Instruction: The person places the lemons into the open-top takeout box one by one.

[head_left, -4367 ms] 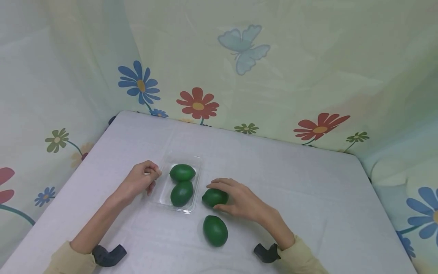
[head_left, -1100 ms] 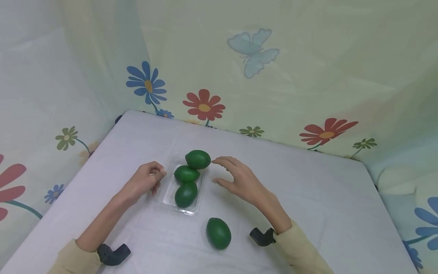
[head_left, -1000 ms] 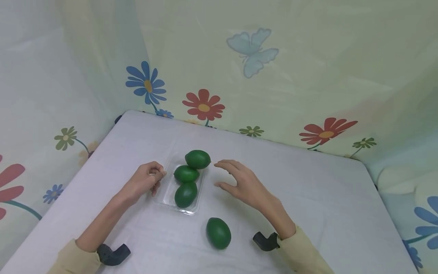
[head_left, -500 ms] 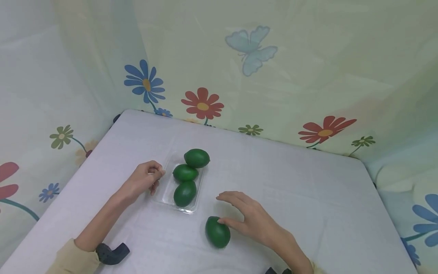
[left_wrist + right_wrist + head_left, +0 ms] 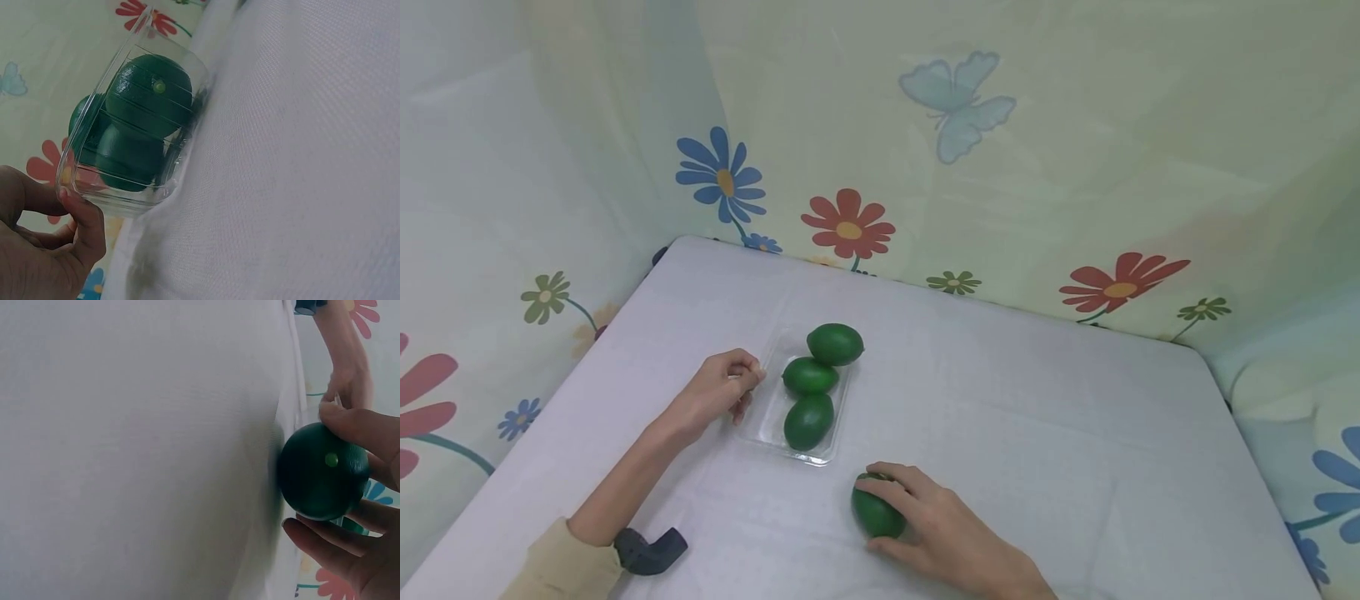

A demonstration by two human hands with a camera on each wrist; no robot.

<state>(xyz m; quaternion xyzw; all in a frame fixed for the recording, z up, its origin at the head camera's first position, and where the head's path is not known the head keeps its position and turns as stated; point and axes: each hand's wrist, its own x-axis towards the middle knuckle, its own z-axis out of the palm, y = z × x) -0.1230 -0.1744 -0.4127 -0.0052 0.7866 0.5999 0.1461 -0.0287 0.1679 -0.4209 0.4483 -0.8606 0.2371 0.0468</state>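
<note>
Curling my right hand (image 5: 943, 533) round the loose green fruit (image 5: 874, 510) on the white table (image 5: 1037, 433), I fear it rolling free; the tray (image 5: 758, 421) my left hand (image 5: 718, 392) pinches just beyond looks crowded with three fruits (image 5: 811, 377). My palm hides the grip's far side.

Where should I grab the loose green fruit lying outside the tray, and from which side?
Grip the loose green fruit across its narrower middle, from above. It lies long-ways on the table, and the right hand already curls round it that way. The tray is well clear.
</note>
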